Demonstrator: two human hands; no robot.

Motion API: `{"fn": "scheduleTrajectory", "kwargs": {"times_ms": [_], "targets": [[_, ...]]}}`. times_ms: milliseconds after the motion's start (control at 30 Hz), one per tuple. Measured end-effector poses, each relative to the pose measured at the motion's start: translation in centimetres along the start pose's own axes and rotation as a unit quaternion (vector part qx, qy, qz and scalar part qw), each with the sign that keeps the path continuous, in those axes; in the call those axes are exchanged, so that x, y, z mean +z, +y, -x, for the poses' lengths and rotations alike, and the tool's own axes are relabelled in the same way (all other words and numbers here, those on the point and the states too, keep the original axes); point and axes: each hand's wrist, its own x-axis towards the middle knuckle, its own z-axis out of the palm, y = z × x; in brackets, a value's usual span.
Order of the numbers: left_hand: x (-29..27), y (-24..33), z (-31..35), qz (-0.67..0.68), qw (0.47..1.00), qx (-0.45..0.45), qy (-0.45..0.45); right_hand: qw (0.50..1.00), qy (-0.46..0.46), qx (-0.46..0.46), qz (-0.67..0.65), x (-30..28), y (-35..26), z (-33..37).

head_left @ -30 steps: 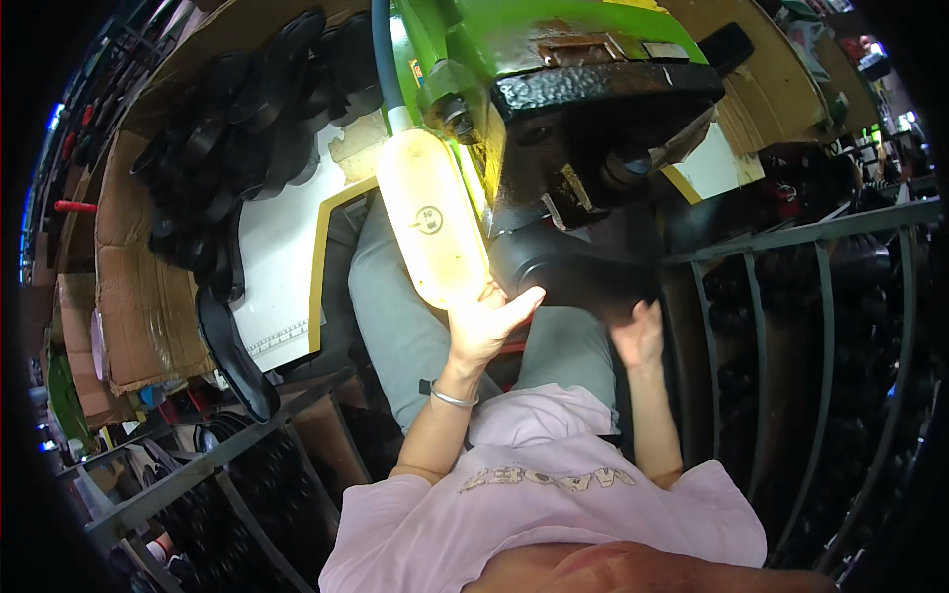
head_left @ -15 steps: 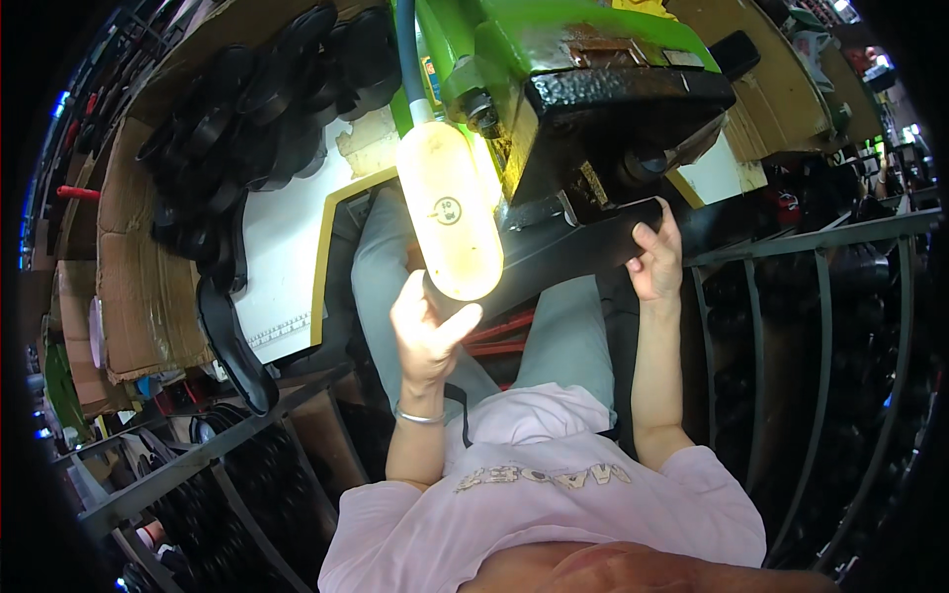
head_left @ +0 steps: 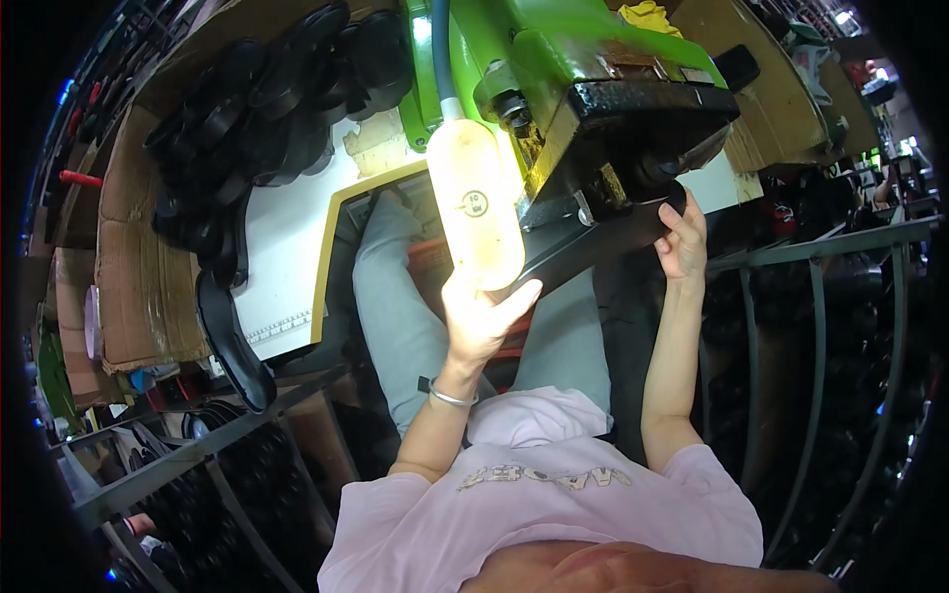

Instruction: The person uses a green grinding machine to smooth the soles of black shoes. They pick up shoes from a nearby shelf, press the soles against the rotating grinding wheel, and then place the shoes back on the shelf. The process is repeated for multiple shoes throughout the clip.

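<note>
Between my two hands is a long black shoe sole (head_left: 598,249), held slanting, its right end higher, against the underside of the machine head. My left hand (head_left: 481,321) grips its near left end, thumb stretched along the edge; the lamp hides some of its fingers. My right hand (head_left: 682,240) pinches the far right end with curled fingers. Just above the sole is the green sewing-type machine (head_left: 643,109), with a black, oily head. A glowing oval lamp (head_left: 476,212) hangs in front of my left hand and covers part of the sole.
At left, a cardboard box (head_left: 148,267) borders a heap of black soles (head_left: 257,109) on a white worktop (head_left: 282,247) with a yellow edge. One sole (head_left: 232,341) leans over its corner. Metal racks (head_left: 825,247) flank me. A yellow cloth (head_left: 649,17) lies on the machine.
Both hands and the sole have shifted right in view, and the sole is tilted more steeply. The machine and lamp also appear further right. My right fingers are curled more around the sole's end.
</note>
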Motion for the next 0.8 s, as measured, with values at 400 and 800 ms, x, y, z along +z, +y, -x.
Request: {"fn": "scheduleTrajectory", "kwargs": {"times_ms": [400,800], "targets": [[-5.8,2.5,1.7,0.086,0.994,-0.051,0.048,0.998,-0.017,0.028,-0.056,5.2,1.9,3.2],[-10.3,4.1,3.3,-0.054,0.996,-0.067,0.031,0.996,-0.052,0.048,-0.052,8.9,4.1,4.2]]}}
